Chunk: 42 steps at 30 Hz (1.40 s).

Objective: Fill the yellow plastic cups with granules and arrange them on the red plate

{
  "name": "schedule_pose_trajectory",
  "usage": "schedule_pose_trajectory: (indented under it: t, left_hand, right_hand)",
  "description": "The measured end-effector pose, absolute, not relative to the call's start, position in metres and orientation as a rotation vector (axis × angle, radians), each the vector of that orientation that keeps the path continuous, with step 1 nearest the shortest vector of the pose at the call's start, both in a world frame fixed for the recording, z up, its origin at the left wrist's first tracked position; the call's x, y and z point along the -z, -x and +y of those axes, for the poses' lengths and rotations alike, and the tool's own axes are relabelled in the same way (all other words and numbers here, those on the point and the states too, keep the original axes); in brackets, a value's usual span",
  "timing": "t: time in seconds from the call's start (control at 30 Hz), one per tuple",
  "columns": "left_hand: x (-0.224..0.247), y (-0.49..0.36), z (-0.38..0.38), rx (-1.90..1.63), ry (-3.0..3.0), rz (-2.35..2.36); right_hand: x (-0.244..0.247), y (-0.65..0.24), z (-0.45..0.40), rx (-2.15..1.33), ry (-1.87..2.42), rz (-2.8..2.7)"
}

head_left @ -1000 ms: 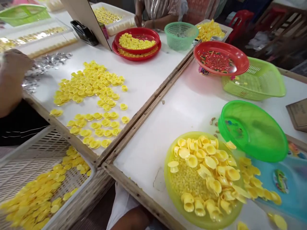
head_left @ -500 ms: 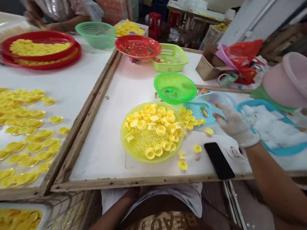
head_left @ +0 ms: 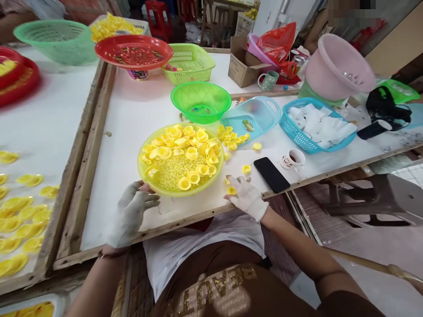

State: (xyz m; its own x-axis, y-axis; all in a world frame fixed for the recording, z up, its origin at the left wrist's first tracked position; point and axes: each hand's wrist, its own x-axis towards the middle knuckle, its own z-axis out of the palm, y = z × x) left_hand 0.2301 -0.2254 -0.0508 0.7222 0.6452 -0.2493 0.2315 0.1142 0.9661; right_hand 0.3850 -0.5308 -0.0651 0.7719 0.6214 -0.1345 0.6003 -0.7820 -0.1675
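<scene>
A round yellow basin (head_left: 142,169) stands on the white table, with small yellow cup-shaped pieces (head_left: 191,152) around its inside and tiny pale yellow bits (head_left: 167,171) in the middle. My left hand (head_left: 134,211), in a white glove with bare fingertips, is beside the basin's front left rim. Its fingers are apart and hold nothing I can see; whether they touch the rim I cannot tell. My right hand (head_left: 247,198), gloved likewise, is low over the table's front edge with fingers spread. Beside its fingertips lies a loose yellow piece (head_left: 231,190), partly covered.
Right of my right hand lie a black phone (head_left: 271,175) and a cup of dark drink (head_left: 293,159). Behind stand a green bowl (head_left: 201,103), a blue tray (head_left: 261,115) and a blue basket (head_left: 297,127) of white material. A wooden ledge (head_left: 76,176) divides the tables.
My view has swung right. My right hand has moved from near the blue tray toward me, to the loose yellow pieces. My left hand has come up from below the table edge to the basin.
</scene>
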Motion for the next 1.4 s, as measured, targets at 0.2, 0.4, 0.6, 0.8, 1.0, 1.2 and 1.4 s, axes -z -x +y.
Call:
schedule_pose_trajectory:
  t: [0.2,0.4,0.6,0.8,1.0,1.2,1.4]
  left_hand:
    - [0.054,-0.251,-0.254,-0.503,-1.204,0.732]
    - [0.056,-0.238,-0.304,-0.453,-1.136,0.739]
    - [0.055,-0.220,-0.289,-0.806,-1.911,0.850]
    - [0.030,-0.239,-0.262,-0.696,-2.749,0.468]
    - [0.015,-0.261,-0.263,-0.528,-2.911,0.471]
    - [0.005,-0.272,-0.253,-0.383,-2.485,0.571]
    - [0.010,-0.268,-0.242,-0.228,-1.668,0.686]
  right_hand:
    - [0.069,-0.429,-0.500,-0.227,2.930,-0.931]
    - [0.034,-0.434,-0.501,0.325,2.508,-0.974]
    - [0.018,-0.364,-0.480,0.169,2.230,-1.342]
    - [0.010,-0.359,-0.456,0.131,2.288,-1.359]
    - [-0.015,-0.372,-0.439,0.072,2.536,-1.459]
    - [-0.025,-0.377,-0.393,-0.051,2.790,-1.563]
    - [-0.020,-0.390,-0.376,-0.236,2.716,-1.649]
